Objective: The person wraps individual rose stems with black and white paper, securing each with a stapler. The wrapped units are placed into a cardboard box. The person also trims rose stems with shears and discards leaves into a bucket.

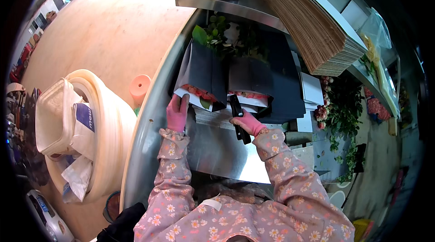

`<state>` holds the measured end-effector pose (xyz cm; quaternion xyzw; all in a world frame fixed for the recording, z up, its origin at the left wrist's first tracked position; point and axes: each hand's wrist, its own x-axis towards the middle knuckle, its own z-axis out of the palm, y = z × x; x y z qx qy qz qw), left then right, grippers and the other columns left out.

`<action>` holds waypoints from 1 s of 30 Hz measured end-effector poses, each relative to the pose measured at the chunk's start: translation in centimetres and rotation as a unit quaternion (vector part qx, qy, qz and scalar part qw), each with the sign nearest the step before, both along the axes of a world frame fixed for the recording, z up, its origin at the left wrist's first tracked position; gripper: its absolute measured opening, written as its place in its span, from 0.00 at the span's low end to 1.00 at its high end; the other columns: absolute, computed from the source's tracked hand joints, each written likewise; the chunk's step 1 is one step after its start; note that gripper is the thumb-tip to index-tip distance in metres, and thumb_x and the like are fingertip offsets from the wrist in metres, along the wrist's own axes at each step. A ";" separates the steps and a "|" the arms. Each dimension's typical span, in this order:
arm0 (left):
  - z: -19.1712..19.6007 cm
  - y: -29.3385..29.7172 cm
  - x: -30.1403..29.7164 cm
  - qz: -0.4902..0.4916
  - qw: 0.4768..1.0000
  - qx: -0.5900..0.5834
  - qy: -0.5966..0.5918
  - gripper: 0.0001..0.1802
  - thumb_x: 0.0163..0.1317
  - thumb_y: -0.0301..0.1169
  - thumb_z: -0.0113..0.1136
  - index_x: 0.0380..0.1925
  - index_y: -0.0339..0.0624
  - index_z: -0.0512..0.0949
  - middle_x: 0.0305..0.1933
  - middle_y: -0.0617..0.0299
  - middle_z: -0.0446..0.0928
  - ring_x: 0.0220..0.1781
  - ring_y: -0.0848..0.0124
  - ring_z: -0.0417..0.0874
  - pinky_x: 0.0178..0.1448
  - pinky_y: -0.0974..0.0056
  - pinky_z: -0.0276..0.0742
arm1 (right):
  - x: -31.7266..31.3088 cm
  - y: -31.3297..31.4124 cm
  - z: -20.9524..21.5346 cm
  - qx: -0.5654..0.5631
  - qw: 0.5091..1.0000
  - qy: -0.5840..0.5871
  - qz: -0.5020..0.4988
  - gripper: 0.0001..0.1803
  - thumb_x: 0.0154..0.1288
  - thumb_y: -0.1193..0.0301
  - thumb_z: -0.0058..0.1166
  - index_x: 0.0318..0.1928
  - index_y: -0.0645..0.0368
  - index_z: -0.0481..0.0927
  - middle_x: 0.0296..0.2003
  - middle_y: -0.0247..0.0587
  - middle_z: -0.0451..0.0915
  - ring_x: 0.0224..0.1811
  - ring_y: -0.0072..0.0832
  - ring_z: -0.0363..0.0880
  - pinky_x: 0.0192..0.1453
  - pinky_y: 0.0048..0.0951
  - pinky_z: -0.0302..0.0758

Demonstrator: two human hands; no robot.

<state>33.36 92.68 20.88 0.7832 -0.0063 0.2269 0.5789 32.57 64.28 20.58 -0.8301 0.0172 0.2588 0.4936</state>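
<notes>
Two bunches of pink-orange roses lie side by side on the metal bench, wrapped in dark grey sheets with white linings. My left hand (177, 114), in a pink glove, pinches the near left edge of the left wrapped bunch (201, 69). Green leaves (218, 31) stick out at its far end. In my right hand (249, 123), also pink-gloved, is a black stapler (236, 106). The stapler's far end is at the near edge of the right wrapped bunch (250, 75); whether it touches the paper is hard to tell.
Dark sheets (285, 78) lie right of the bunches. A thick cardboard stack (312, 19) sits on a metal shelf (244, 4) above. Loose flowers and greenery (342, 101) are at the right. A large cream bin (108, 119) and an orange stool (140, 85) stand left of the bench.
</notes>
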 end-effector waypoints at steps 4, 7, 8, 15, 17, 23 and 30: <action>0.3 0.8 2.1 -0.054 0.951 -0.261 0.156 0.17 0.69 0.35 0.55 0.54 0.40 0.73 0.39 0.63 0.81 0.33 0.77 0.81 0.36 0.72 0.76 | 0.7 0.3 -0.2 -0.002 1.000 0.018 0.002 0.27 0.53 0.58 0.63 0.47 0.64 0.73 0.31 0.37 0.76 0.33 0.26 0.74 0.41 0.28 0.73; 0.0 1.0 1.6 -0.066 0.945 -0.298 0.120 0.20 0.68 0.34 0.56 0.56 0.37 0.72 0.42 0.64 0.79 0.36 0.78 0.80 0.37 0.73 0.78 | 0.0 0.5 0.1 -0.032 0.999 -0.001 -0.004 0.31 0.50 0.54 0.61 0.46 0.66 0.72 0.34 0.43 0.77 0.36 0.32 0.76 0.45 0.32 0.73; 0.1 0.5 1.2 -0.066 0.945 -0.306 0.100 0.19 0.68 0.34 0.56 0.56 0.37 0.72 0.42 0.64 0.79 0.37 0.78 0.80 0.37 0.73 0.78 | 0.2 0.4 0.1 -0.029 1.000 0.004 -0.002 0.31 0.50 0.54 0.61 0.46 0.66 0.72 0.34 0.43 0.77 0.37 0.32 0.76 0.45 0.32 0.73; -2.4 -0.7 2.6 -0.071 0.879 -0.469 0.053 0.16 0.70 0.34 0.54 0.53 0.40 0.71 0.46 0.60 0.78 0.41 0.73 0.80 0.41 0.69 0.79 | 0.5 0.0 -1.3 -0.021 0.999 -0.030 0.009 0.33 0.50 0.53 0.62 0.47 0.66 0.72 0.35 0.46 0.79 0.39 0.37 0.77 0.47 0.34 0.73; -2.5 -0.3 3.8 -0.054 0.873 -0.476 0.092 0.16 0.69 0.34 0.53 0.54 0.41 0.71 0.46 0.57 0.78 0.43 0.70 0.82 0.42 0.67 0.81 | 0.6 0.4 -1.2 -0.034 0.999 -0.023 0.010 0.33 0.50 0.51 0.63 0.47 0.67 0.72 0.34 0.46 0.79 0.38 0.37 0.77 0.46 0.34 0.73; 1.5 -0.3 4.0 -0.012 0.905 -0.319 0.282 0.17 0.66 0.42 0.58 0.41 0.38 0.73 0.27 0.58 0.79 0.24 0.71 0.82 0.24 0.74 0.74 | 0.2 0.3 -0.4 -0.016 1.000 -0.002 0.000 0.31 0.51 0.54 0.62 0.46 0.67 0.72 0.30 0.42 0.77 0.34 0.32 0.76 0.42 0.31 0.73; 0.7 -1.1 3.3 -0.039 0.872 -0.398 0.281 0.16 0.66 0.42 0.59 0.37 0.37 0.75 0.26 0.60 0.78 0.24 0.73 0.80 0.22 0.76 0.69 | 0.5 0.5 -0.1 -0.011 1.000 0.004 -0.005 0.32 0.51 0.55 0.63 0.48 0.68 0.72 0.32 0.41 0.77 0.35 0.30 0.75 0.43 0.30 0.73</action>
